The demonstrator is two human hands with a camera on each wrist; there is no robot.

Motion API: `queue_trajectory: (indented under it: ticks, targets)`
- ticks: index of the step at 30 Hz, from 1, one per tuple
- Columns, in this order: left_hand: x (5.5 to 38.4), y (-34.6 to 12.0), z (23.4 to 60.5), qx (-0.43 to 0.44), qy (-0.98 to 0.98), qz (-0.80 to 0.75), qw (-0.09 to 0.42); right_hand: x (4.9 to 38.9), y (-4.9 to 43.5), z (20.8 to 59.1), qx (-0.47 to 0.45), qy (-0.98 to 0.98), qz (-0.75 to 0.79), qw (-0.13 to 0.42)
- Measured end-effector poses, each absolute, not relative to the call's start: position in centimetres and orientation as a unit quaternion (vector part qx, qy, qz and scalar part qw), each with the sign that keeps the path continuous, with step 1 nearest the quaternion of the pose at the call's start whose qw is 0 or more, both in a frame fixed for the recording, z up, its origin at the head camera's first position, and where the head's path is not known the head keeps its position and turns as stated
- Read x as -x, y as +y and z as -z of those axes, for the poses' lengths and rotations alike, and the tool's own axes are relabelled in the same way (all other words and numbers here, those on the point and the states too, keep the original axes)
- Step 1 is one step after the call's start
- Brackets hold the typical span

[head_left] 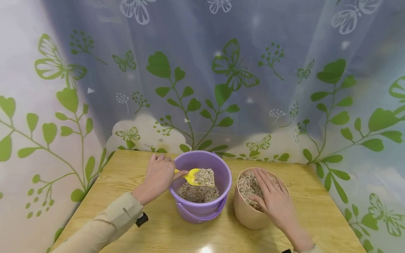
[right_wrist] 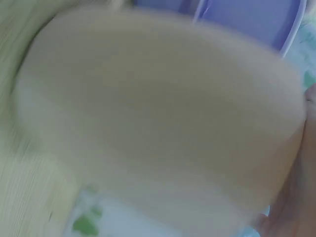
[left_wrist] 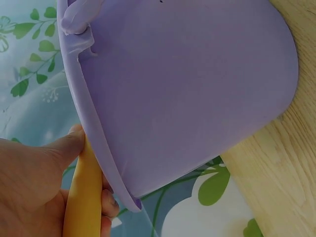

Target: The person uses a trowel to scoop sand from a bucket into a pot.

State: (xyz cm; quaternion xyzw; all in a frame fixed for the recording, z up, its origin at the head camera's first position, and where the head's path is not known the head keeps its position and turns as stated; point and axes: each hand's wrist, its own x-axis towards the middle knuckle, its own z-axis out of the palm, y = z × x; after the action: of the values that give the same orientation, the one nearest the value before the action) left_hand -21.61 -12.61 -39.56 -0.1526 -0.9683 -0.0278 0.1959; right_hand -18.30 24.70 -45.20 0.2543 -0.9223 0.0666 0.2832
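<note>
My left hand (head_left: 158, 178) grips the yellow handle of a small toy shovel (head_left: 191, 176) over a purple bucket (head_left: 193, 213). A heap of pale brown, coarse grains (head_left: 205, 176) fills the shovel's blade. More of the same loose material (head_left: 197, 195) lies inside the bucket. In the left wrist view the shovel handle (left_wrist: 84, 192) runs past the bucket's rim, thumb on one side and fingertips on the other. To the right, my right hand (head_left: 274, 198) lies with fingers extended on the grains (head_left: 246, 184) in a beige pot (head_left: 250, 219), covering part of its mouth.
Both containers stand side by side on a light wooden table (head_left: 152, 232), a narrow gap between them. The bucket's carrying handle (head_left: 202, 219) hangs down at its front. A curtain (head_left: 190, 116) printed with leaves and butterflies closes off the back and sides.
</note>
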Motion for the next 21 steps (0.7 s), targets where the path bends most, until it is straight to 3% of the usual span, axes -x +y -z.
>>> queue_trajectory:
  ticks: [9,21]
  targets:
    - [22.0,-12.6,39.8,0.154,-0.967,0.026,0.202,16.7,31.5,45.6,-0.185,-0.961,-0.060,0.199]
    - [22.2,-12.1,39.0,0.163,-0.966,0.031,0.198,16.3,32.3,46.7,-0.156,-0.971,-0.058,0.169]
